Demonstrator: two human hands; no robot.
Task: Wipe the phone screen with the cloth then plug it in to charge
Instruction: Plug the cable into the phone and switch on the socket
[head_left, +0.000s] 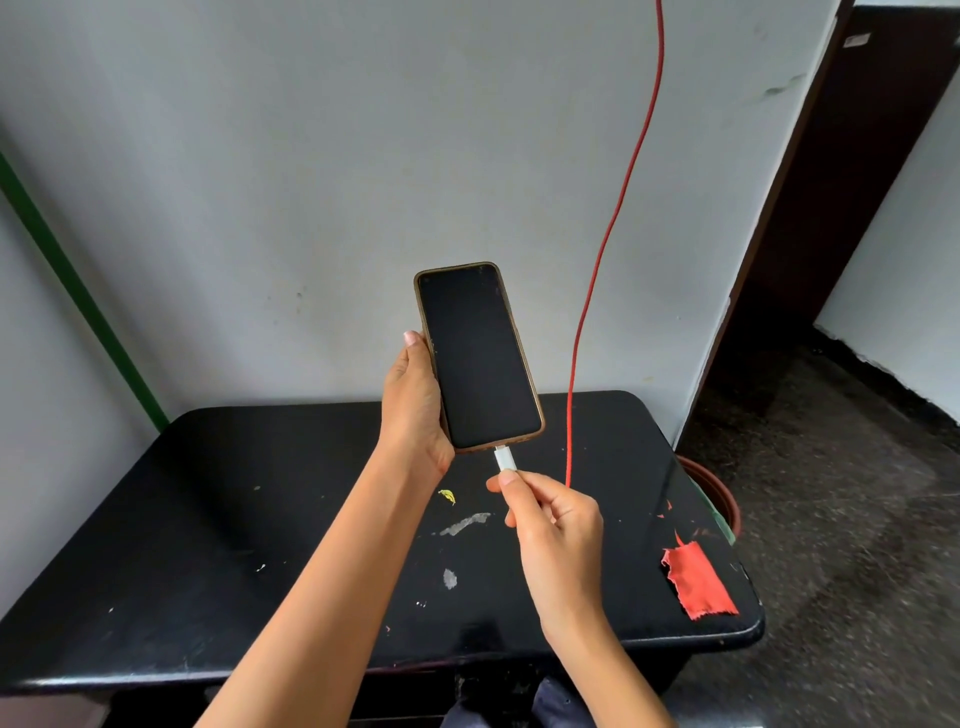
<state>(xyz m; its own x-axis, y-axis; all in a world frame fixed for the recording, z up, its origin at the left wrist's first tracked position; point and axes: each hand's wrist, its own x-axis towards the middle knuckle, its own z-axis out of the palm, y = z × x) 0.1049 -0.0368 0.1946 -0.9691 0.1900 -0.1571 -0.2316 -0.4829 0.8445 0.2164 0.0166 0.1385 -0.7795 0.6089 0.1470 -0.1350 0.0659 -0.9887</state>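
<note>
Evidently at the plugging step: connector (505, 459) met the port, seating unconfirmed.
Left hand (415, 400) gripped the phone (480, 358) above the table (208, 519); right hand (556, 525) fingers pinched the connector. Risk noted: an angled push could jam it, or the taut red cable (597, 270) could pull it out.

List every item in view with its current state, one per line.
phone: held upright above the table, screen dark
left hand: gripping the phone's left edge
white plug: at the phone's bottom port, full seating unclear
right hand: pinching the white plug
red cable: hanging down from above
red cloth: lying flat at the table's right edge
table: scuffed, paint-flecked
</note>
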